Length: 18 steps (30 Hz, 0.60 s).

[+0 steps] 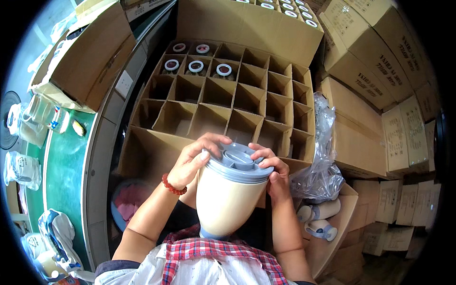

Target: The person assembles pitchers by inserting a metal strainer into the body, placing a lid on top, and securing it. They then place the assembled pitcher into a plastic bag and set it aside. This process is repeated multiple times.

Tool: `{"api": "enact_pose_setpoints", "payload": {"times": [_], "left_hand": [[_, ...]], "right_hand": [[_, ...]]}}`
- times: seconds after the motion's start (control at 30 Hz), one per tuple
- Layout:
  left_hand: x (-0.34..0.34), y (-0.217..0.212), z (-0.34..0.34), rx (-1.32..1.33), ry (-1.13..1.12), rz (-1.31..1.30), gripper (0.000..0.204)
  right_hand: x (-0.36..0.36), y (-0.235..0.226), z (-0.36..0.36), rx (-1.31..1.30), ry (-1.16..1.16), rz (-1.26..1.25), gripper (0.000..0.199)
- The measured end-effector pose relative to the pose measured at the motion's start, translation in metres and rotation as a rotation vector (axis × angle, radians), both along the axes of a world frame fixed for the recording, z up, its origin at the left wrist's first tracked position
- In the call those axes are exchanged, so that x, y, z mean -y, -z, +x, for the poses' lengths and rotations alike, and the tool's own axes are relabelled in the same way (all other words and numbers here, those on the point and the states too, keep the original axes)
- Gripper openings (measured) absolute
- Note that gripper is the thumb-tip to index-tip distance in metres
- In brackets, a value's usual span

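Close to my chest is a large cream bottle (230, 202) with a ridged blue-grey lid (237, 173) on top and a narrower blue-grey base. My left hand (199, 156) curls around the left side of the lid, its thumb along the near rim. On the opposite side my right hand (274, 168) grips the rim, fingertips resting on the lid's top. Just beyond stands an open carton (142, 149) split by cardboard dividers (216, 102). Several white-rimmed lidded bottles (195, 67) sit in its far left compartments.
Clear plastic wrap (318, 178) hangs at the carton's right. Below it, cream bottles (320, 229) lie in an open box (349, 202). Stacked cartons (365, 61) line the right. A green worktop (69, 161) with clear jars (33, 121) runs along the left, beside a basin (116, 204).
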<state>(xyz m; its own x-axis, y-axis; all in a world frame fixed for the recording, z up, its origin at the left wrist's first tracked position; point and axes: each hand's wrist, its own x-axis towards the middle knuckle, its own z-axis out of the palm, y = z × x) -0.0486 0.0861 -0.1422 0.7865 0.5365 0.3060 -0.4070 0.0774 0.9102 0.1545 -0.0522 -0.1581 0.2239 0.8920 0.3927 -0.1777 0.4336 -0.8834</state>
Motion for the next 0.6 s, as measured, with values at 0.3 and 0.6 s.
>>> {"api": "enact_pose_setpoints", "payload": {"times": [0.3,0.6], "left_hand": [[0.021,0.014,-0.006,0.038,-0.033,0.081,0.03],[0.016,0.012,-0.01,-0.016,-0.042,0.03,0.037]], "right_hand": [[0.021,0.003,-0.012,-0.016,0.033,-0.023,0.041],[0.023,-0.05,-0.031,0.429,0.22,-0.164,0.035]]}}
